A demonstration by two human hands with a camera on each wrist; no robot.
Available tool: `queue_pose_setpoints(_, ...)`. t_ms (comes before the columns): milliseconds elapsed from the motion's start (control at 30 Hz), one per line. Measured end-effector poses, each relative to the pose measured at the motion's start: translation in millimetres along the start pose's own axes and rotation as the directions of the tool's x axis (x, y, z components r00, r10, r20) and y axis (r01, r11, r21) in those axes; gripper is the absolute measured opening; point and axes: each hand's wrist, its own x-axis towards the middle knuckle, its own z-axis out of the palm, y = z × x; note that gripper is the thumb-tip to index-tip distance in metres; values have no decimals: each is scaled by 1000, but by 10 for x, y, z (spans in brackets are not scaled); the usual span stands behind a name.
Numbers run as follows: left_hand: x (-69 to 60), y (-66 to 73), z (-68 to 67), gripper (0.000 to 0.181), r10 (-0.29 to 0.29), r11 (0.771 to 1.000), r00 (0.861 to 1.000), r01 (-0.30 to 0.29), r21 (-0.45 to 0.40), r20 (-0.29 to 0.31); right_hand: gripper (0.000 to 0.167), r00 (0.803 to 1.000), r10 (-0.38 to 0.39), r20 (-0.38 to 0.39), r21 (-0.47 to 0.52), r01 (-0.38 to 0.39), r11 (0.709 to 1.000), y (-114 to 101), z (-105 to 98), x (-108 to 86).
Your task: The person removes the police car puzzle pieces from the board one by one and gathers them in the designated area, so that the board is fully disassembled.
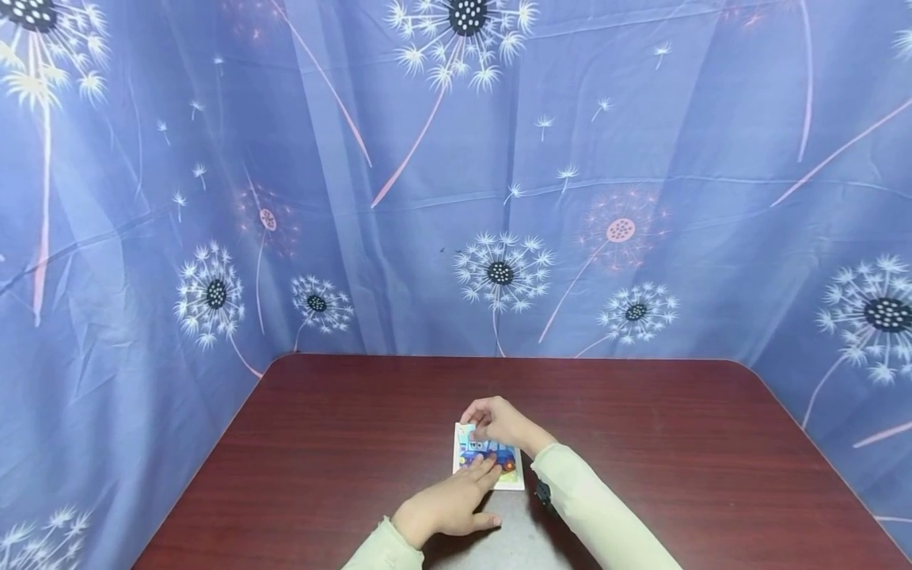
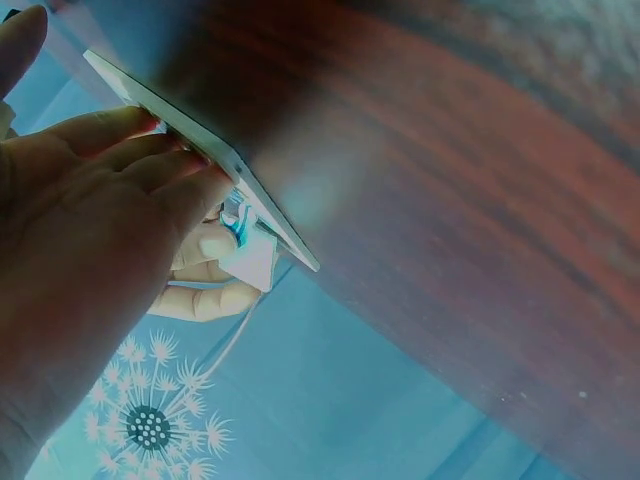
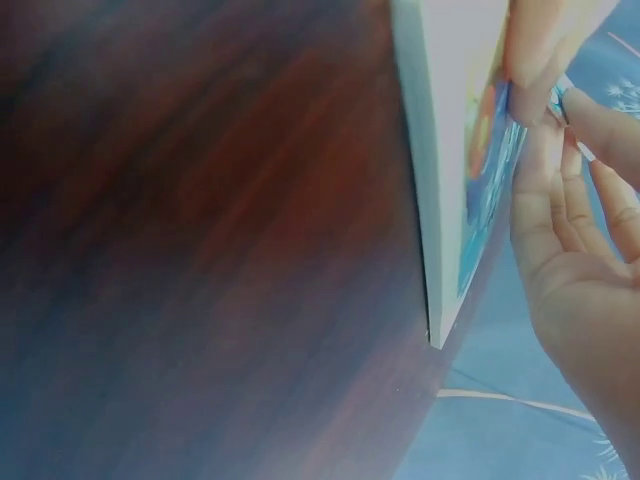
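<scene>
A small jigsaw puzzle board (image 1: 518, 480) with a white border and a blue cartoon vehicle picture lies flat on the table. My left hand (image 1: 450, 502) rests on its lower part, fingers stretched across the picture and thumb out to the side. At the board's upper left corner my right hand (image 1: 503, 423) pinches a light-blue puzzle piece (image 1: 466, 433) between thumb and fingers. The left wrist view shows this piece (image 2: 252, 262) tilted up from the board's far end (image 2: 290, 240). Both hands cover much of the picture.
The dark red wooden table (image 1: 342, 443) has rounded far corners. Behind it and along its sides hangs a blue curtain (image 1: 420, 301) with dandelion prints. A small dark object (image 1: 543, 494) shows at the right forearm's sleeve.
</scene>
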Motion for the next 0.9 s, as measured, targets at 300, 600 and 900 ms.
queue_pose_setpoints(300, -4, 15, -20, 69, 16, 1000, 1000, -16, 17, -6, 23, 998, -4, -58, 6, 4, 1000, -29, -94, -7)
queue_pose_setpoints(600, 14, 8, -14, 70, -17, 1000, 1000, 17, 2, 11, 21, 988, 58, -140, 93, -45, 995, -153, -410, -192)
queue_pose_setpoints(900, 9, 18, -9, 70, -18, 1000, 1000, 18, 23, -2, 26, 973, 98, -208, 112, -75, 991, 149, -712, -333)
